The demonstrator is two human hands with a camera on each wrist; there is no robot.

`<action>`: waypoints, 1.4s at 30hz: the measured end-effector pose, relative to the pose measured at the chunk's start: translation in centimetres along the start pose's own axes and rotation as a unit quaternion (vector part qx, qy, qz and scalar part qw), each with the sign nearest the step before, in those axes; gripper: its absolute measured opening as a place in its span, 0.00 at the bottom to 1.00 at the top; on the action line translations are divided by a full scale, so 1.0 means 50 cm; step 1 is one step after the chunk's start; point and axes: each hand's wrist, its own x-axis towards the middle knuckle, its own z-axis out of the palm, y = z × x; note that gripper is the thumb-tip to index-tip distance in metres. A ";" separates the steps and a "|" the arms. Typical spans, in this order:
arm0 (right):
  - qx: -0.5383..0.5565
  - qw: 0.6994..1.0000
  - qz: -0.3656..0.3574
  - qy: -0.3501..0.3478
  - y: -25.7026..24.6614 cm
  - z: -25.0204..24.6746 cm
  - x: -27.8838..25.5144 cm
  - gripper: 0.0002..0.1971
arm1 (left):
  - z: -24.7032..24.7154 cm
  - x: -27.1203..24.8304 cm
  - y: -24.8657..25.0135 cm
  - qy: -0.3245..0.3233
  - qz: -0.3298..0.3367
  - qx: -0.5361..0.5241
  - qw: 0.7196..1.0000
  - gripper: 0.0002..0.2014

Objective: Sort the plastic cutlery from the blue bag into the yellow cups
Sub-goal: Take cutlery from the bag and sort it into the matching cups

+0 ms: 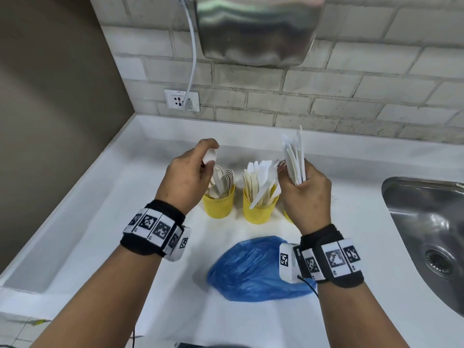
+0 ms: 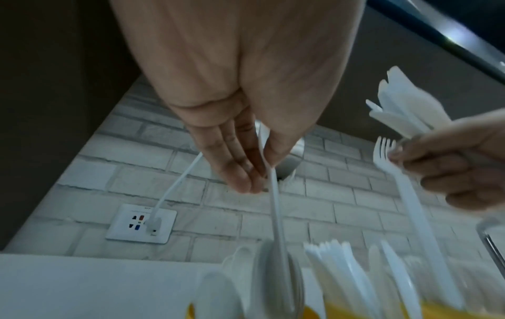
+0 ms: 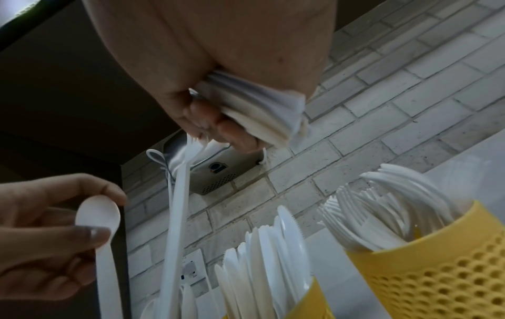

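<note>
My left hand (image 1: pixel 209 153) pinches a white plastic spoon (image 1: pixel 209 156) by its bowl end, just above the left yellow cup (image 1: pixel 219 204) full of spoons. In the left wrist view the spoon's handle (image 2: pixel 276 215) hangs down among those spoons. My right hand (image 1: pixel 288 177) grips a bundle of white cutlery (image 1: pixel 293 156) upright; a fork (image 3: pixel 177 215) dangles from its fingers (image 3: pixel 218 127). The middle yellow cup (image 1: pixel 259 209) holds knives. A third yellow cup (image 3: pixel 437 269) with forks is mostly hidden behind my right hand in the head view. The blue bag (image 1: pixel 251 270) lies crumpled in front of the cups.
A steel sink (image 1: pixel 426 234) is sunk into the white counter (image 1: pixel 100 209) at the right. A wall socket (image 1: pixel 181 99) with a white cable and a metal hand dryer (image 1: pixel 256 28) are on the brick wall behind.
</note>
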 end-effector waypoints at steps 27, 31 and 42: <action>0.138 0.985 0.079 -0.068 -0.009 0.027 -0.024 0.07 | 0.095 -0.065 0.068 -0.089 0.025 -0.107 0.990 0.14; 0.146 0.983 0.076 -0.086 -0.007 0.028 -0.030 0.07 | 0.104 -0.079 0.094 -0.093 -0.063 -0.246 0.963 0.03; 0.251 0.957 0.147 -0.009 0.015 0.051 0.022 0.22 | 0.101 -0.101 0.076 -0.044 -0.234 -0.316 0.918 0.09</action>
